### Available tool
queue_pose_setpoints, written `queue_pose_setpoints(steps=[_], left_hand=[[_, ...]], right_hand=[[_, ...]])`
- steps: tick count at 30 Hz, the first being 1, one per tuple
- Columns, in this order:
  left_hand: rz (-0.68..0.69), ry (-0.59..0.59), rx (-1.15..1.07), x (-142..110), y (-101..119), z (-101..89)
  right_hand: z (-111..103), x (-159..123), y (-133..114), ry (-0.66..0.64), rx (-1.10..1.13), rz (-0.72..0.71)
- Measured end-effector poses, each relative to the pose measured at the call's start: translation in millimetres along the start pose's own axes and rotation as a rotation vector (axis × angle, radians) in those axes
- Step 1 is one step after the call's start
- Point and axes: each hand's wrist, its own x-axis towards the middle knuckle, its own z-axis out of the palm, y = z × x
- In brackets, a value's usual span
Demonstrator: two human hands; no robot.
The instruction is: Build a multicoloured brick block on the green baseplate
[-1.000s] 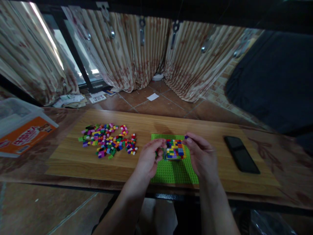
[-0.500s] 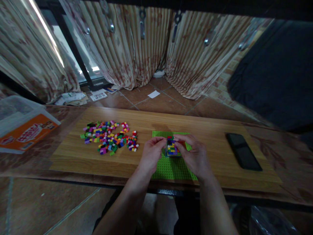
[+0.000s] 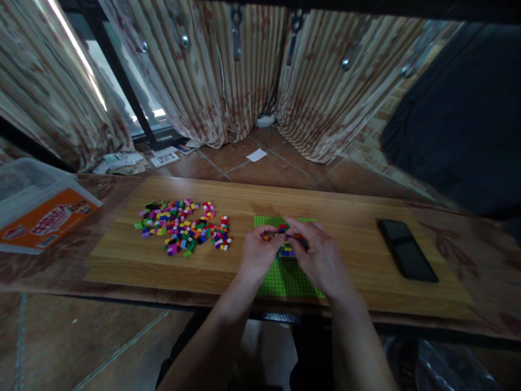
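Brick block (image 3: pixel 287 251): small, multicolored, over green baseplate (image 3: pixel 290 283), btwn both hands & mostly hidden by them; whether it rests on plate or is held just above, can't tell. L to R: clear plastic tub (image 3: pixel 51 220) w/ orange label, at L end. Next, loose bricks (image 3: pixel 179 227), mixed colors, spread on wooden board (image 3: pixel 134 266). L hand (image 3: pixel 257 254): thumb & fingers nearly closed at block's L side, yellow-orange bit showing at fingertips; whether this is a loose pc. or part of block, can't tell, so exact hold unclear. R hand (image 3: pixel 322 262): thumb & forefinger close together over block's top R, opening small; whether a brick sits btwn them, can't tell. Far R, dark phone (image 3: pixel 407 251) lies flat on board, apart from hands.

Progress (judged): assembly partly done; a no. of bricks, incl. red, blue, green & yellow, appear joined in block. Many pcs. lie unused in loose spread. Block's top is too covered to show gaps or finished rows, so exact stage can't be read. Visible baseplate studs around block bear no bricks.
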Motion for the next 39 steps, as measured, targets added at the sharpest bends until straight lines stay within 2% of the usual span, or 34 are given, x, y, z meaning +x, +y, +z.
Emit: queue_pose_setpoints(steps=[6, 17, 25, 30, 39], left_hand=[[0.01, 0.027, -0.036, -0.3, 2.4, 1.9], [0.09, 0.063, 0.162, -2.1, 7.5, 4.2], [0.097, 0.061, 0.107, -0.4, 0.4, 2.8], [0.056, 0.052, 0.113, 0.9, -3.5, 2.1], [0.09, 0.032, 0.165, -0.2, -1.9, 0.8]], right_hand=[[1.6, -0.6, 0.3, 0.029, 0.024, 0.039], [4.3, 0.5, -4.1, 0.046, 0.118, 0.081], [3.4, 1.4, -4.9, 0.057, 0.164, 0.126], [2.4, 0.4, -4.6, 0.054, 0.142, 0.12], [3.6, 2.2, -9.2, 0.02, -0.039, 0.058]])
